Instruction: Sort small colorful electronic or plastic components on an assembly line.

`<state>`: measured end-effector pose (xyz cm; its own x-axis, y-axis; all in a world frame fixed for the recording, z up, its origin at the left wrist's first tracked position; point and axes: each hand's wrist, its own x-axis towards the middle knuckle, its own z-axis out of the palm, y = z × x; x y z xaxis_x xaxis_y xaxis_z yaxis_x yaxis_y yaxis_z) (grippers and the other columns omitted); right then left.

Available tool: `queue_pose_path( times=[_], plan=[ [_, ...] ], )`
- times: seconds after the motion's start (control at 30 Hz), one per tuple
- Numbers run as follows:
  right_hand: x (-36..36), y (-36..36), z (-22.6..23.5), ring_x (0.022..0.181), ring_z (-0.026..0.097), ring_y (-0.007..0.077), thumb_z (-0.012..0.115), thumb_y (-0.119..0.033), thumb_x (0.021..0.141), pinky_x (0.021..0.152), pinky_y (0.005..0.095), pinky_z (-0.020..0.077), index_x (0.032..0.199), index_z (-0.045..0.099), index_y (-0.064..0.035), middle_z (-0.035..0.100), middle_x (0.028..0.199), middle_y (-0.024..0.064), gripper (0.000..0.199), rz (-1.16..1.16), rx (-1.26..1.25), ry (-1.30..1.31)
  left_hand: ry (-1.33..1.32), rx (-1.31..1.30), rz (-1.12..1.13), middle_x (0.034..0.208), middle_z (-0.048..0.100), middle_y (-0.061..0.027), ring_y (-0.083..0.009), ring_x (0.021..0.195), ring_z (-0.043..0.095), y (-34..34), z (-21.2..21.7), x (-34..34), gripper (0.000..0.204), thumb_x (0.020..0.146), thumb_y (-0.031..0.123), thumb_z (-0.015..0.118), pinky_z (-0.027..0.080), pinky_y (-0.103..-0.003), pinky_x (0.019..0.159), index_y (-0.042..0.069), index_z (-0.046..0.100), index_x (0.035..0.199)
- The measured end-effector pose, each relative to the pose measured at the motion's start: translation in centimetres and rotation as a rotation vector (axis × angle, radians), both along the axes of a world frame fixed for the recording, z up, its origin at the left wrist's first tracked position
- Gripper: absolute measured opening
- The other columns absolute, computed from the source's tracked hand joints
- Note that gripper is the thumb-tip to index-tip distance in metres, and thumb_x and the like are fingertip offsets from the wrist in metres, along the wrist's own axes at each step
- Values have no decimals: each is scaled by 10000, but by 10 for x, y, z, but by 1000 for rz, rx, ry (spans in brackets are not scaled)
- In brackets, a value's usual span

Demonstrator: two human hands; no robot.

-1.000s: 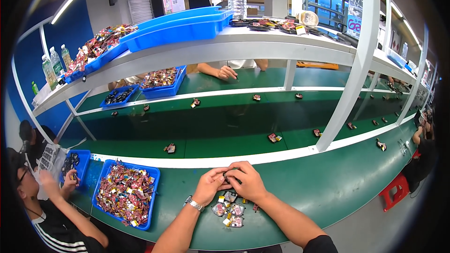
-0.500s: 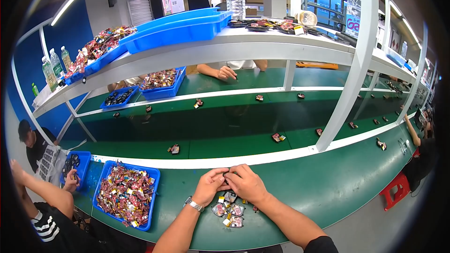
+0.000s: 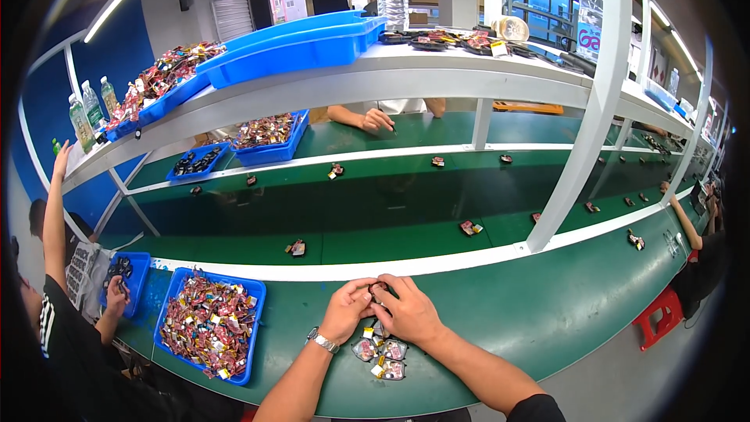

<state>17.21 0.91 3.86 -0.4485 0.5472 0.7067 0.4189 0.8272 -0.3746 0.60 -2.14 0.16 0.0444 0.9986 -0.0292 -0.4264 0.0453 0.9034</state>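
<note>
My left hand [image 3: 348,314] and my right hand [image 3: 409,314] meet above the green bench, both closed around a small dark case with a reddish part [image 3: 378,289] showing between the fingertips. My fingers hide most of it. Just below them lies a cluster of small dark cases [image 3: 383,352] holding reddish boards and silver pieces with yellow tabs. To the left of my left hand stands a blue bin [image 3: 262,297] heaped with loose reddish boards and silver, yellow-tabbed pieces [image 3: 209,324].
Beyond a white rail [image 3: 312,272], a green conveyor belt [image 3: 375,246] carries spaced-out cases. A white shelf [image 3: 344,86] with blue trays [image 3: 289,55] and bottles crosses overhead, with a slanted post [image 3: 578,125] at right. Co-workers sit left, right and opposite; a smaller blue bin [image 3: 139,285] stands left.
Cases on the belt have shifted slightly right. The co-worker at left has raised an arm toward the bottles on the shelf. My right fingers have shifted a little, exposing more of the held case.
</note>
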Motion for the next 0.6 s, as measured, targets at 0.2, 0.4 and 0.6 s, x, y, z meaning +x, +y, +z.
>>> queue_pose_path(
  times=[0.2,0.4,0.6],
  plan=[
    [5,10,-5,882,621,253,729,-73,734,748,346,540,952,696,-76,627,1057,65,220,6,46,20,-41,16,-32,1165,639,-115,-194,1037,643,0,2,0,298,984,61,512,551,-342,887,-15,482,1271],
    [3,3,1,905,615,260,733,-80,726,745,343,539,983,675,-50,620,1071,74,265,11,21,24,-37,9,-39,1173,633,-115,-192,1045,640,2,-4,-3,316,989,60,499,549,-344,900,-17,464,1294],
    [-8,19,-10,960,601,287,741,-80,709,806,365,529,1023,640,-47,604,1112,101,331,-26,-10,3,-66,18,27,1260,586,-150,-225,1096,621,0,3,3,343,985,32,482,547,-360,914,-16,441,1322]
  ],
)
